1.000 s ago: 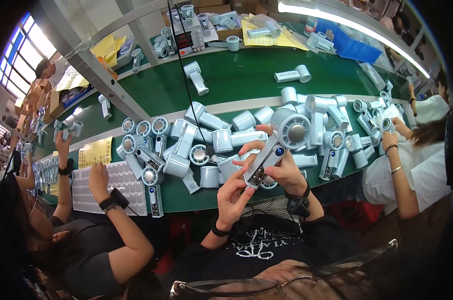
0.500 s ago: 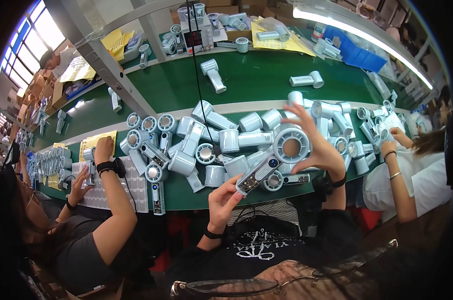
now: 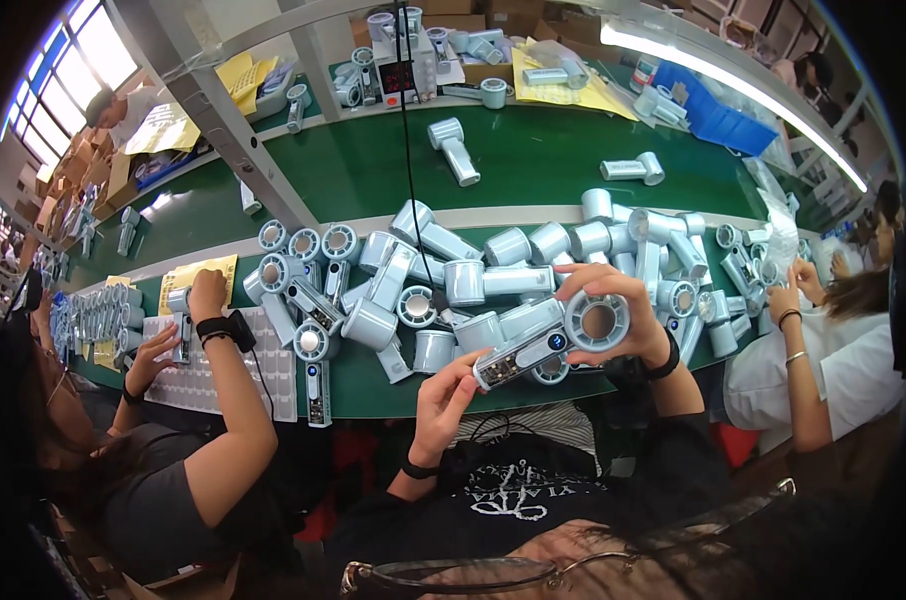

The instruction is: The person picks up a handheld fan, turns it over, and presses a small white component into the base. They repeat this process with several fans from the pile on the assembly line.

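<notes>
As the head view looks down over the green bench [image 3: 553, 135], the handheld fan [image 3: 529, 358] is lifted above its front edge between the person's two hands. The left hand [image 3: 439, 408] pinches the handle's lower end between thumb and fingers; the right hand [image 3: 645, 320] curves part-open around the round head, fingers over its upper rim. The fan seems only partly put together: its round display is lit, yet the circuit board lies bare with no cover over it. Another fan [image 3: 317, 392] near the bench's front edge also shows its board, so it too appears unfinished. Of the pale-blue pile [image 3: 463, 283] behind, many handles look closed, though which are complete cannot be told. The right palm is hidden, the held fan's underside faces away, a fan behind it is partly covered, and its display is too small to read.
</notes>
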The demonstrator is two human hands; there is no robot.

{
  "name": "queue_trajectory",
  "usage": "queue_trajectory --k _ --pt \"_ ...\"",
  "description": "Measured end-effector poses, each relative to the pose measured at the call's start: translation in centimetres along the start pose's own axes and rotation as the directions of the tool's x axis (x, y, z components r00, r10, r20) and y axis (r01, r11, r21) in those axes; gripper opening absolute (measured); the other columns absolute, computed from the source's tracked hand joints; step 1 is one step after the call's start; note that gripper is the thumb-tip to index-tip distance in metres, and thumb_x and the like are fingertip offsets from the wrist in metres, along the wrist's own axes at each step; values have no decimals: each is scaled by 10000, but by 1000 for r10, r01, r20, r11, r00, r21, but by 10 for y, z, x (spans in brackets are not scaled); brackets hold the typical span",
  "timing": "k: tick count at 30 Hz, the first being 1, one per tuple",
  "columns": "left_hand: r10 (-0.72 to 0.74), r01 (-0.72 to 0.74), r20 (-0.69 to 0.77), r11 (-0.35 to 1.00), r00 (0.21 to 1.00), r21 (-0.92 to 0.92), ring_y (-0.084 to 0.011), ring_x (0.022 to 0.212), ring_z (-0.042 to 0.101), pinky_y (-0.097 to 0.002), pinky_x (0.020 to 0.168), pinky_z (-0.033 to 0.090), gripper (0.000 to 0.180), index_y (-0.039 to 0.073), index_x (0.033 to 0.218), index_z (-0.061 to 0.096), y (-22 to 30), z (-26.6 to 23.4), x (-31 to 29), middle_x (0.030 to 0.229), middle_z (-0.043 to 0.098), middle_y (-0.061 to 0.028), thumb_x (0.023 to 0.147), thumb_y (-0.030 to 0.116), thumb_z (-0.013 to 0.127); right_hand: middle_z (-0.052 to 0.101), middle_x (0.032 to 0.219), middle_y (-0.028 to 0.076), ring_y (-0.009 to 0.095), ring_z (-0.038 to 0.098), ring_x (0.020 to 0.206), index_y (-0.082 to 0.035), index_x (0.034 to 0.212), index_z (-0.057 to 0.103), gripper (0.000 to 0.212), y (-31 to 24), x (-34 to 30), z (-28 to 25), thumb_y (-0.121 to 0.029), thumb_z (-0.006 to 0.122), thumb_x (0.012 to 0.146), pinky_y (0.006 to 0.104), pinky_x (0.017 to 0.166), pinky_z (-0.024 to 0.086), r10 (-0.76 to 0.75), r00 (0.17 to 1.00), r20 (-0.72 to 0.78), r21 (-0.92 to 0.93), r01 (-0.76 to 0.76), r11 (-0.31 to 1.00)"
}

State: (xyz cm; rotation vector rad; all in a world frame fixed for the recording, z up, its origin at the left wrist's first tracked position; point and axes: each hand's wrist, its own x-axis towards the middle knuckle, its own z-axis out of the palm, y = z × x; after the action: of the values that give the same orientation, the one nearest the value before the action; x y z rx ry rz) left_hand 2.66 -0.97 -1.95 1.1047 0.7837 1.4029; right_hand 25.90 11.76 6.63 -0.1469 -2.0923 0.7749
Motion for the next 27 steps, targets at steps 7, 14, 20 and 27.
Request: queue_trajectory --k 7,14,20,27 --pt "214 -181 -105 949 971 257 -246 1008 571 -316 899 418 290 -40 786 521 8 15 6 1194 548 -223 979 144 408 578 1002 181 306 612 916 -80 1218 346 769 -9 4 -1 -215 851 654 560 861 473 -100 993 59 -159 108 981" --pt "527 -368 -75 682 847 632 -268 947 563 -325 839 427 287 -27 735 488 9 21 6 1108 428 -182 964 132 417 612 994 166 329 628 852 -91 1245 337 814 -18 -5 9 -181 862 629 452 742 529 -314 943 -109 -234 282 930" --pt "654 -330 -248 628 714 705 -234 876 539 -275 671 423 243 -27 739 502 22 -9 1 1108 404 -166 936 109 460 486 960 112 221 479 778 -88 1375 279 765 -51 -35 -44 -383 672 788 376 639 421 226 783 -579 815 548 188" --pt "538 -186 -177 552 824 813 -151 715 509 -245 592 401 206 -45 750 507 13 -12 1 1075 462 -155 923 58 460 438 913 85 190 475 787 -94 1410 258 825 -62 -31 -54 -398 688 774 326 668 410 162 847 -506 726 317 610"
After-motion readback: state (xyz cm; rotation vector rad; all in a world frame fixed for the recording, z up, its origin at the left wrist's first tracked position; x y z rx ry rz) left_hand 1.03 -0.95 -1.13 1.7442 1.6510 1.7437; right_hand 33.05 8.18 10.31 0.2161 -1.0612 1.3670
